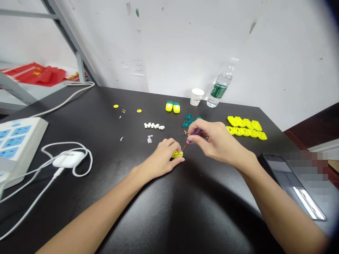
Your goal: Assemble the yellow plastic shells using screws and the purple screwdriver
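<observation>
My left hand (165, 157) is closed on a small yellow plastic shell (177, 154), pressing it to the black table. A small white part shows at the shell's right end. In my right hand (212, 139) is a screwdriver (189, 141) with a dark, reddish handle, tilted so its thin shaft reaches down to the yellow shell. The exact contact of the tip is too small to tell. Just behind my right hand lie dark green plastic parts (187, 123), partly covered by it. Tiny brass-coloured pieces (185, 132) rest close to the screwdriver.
Yellow shells (245, 132) line up at the right, beyond a phone (291, 183). White parts (153, 126), clear pieces (149, 139) and two yellow-green units (173, 106) sit farther back. A paper cup (196, 97) and bottle (219, 86) stand by the wall. Left are a power strip (18, 141) and charger (69, 159).
</observation>
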The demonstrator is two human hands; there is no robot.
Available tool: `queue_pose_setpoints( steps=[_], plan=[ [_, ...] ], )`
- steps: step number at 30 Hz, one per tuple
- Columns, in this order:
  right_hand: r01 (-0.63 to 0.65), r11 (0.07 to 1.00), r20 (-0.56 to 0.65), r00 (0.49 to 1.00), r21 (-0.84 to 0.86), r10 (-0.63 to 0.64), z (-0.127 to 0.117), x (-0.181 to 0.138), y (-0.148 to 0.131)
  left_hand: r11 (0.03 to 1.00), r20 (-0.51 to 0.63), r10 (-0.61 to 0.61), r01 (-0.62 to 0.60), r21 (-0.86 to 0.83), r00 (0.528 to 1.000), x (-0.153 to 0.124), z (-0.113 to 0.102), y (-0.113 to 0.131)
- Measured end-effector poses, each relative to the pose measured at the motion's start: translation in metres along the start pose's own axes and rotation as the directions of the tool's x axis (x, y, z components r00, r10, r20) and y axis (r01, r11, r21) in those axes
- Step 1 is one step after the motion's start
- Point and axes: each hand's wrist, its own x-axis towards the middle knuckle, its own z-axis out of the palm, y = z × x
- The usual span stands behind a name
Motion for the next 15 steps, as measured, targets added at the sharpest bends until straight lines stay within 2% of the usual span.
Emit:
queue_pose_setpoints(
  steps=[12, 15],
  plan=[
    [-0.008, 0.999, -0.023, 1.0, -0.032, 0.008, 0.0074, 0.0009, -0.0028, 1.0, -0.001, 0.005, -0.005, 0.0, 1.0, 0.0, -0.0007, 0.0012],
    [-0.04, 0.999, 0.017, 0.999, -0.015, 0.04, 0.0064, 0.0002, -0.0053, 1.0, -0.006, 0.004, -0.004, 0.0, 1.0, 0.0002, -0.0006, 0.0014]
  ],
)
